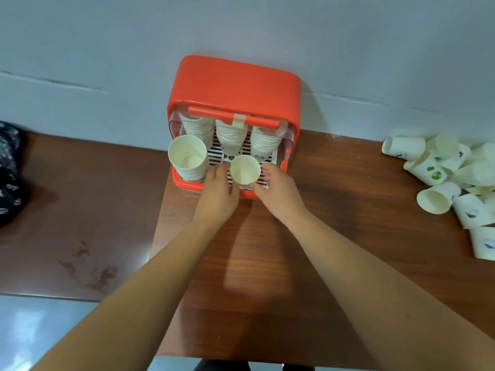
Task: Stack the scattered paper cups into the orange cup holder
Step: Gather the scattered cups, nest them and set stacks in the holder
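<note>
My left hand (219, 183) and right hand (276, 186) share 1 grip clamped on a cup (245, 170), holding it upright over the front-middle spot of the holder (233, 81), just beside the tall front-left stack (187, 158). Released off-centre, it could tip or knock that stack, and squeezing might crush its wall. The loose cups (450, 178) wait far right on the worktop (348, 215).

- Orange cup holder (233, 84): tops of the three rear cup stacks (231, 135) hidden under its lid.
- At its front: fingertips of left hand (218, 183) and right hand (276, 187) partly hidden behind the paper cup (245, 170) they hold.
- Far left of it: dark patterned item (9, 172), cut by the frame edge, unidentifiable.
- Far right: loose cups (434, 199), pile cut by the edge, prints too small to read.
</note>
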`<state>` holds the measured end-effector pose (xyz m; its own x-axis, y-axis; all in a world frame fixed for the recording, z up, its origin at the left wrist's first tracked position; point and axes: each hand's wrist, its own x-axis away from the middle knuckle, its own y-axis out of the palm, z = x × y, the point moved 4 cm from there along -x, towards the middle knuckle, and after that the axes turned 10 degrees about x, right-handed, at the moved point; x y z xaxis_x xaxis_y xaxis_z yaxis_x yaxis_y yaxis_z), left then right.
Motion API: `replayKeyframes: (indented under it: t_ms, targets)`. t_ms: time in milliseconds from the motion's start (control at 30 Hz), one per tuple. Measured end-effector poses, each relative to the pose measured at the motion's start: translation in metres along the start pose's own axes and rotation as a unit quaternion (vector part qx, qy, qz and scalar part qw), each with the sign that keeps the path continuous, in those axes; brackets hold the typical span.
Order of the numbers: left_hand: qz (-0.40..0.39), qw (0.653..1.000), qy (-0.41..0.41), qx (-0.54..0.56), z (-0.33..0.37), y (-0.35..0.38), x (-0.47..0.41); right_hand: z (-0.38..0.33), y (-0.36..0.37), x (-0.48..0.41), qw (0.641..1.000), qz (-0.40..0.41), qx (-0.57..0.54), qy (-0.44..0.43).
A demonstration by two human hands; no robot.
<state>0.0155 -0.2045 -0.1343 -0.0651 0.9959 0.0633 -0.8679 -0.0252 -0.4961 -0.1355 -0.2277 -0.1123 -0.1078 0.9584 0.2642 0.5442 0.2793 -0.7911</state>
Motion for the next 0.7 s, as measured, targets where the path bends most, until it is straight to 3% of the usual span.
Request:
replayKeyframes:
  t_ms: [167, 400, 700]
  targets:
    - [0.019, 1.000, 0.006, 0.009, 0.010, 0.004, 0.041, 0.040, -0.048, 0.049, 0.998, 0.029, 0.050, 0.033]
    - [-0.191, 0.980, 0.005, -0.059, 0.075, 0.108, 0.037, 0.186, -0.136, 0.124, 0.976, 0.022, 0.140, 0.165]
    - [-0.270, 0.956, 0.056, -0.098, 0.203, 0.281, 0.018, 0.356, -0.246, 0.186, 0.939, 0.117, 0.158, 0.283]
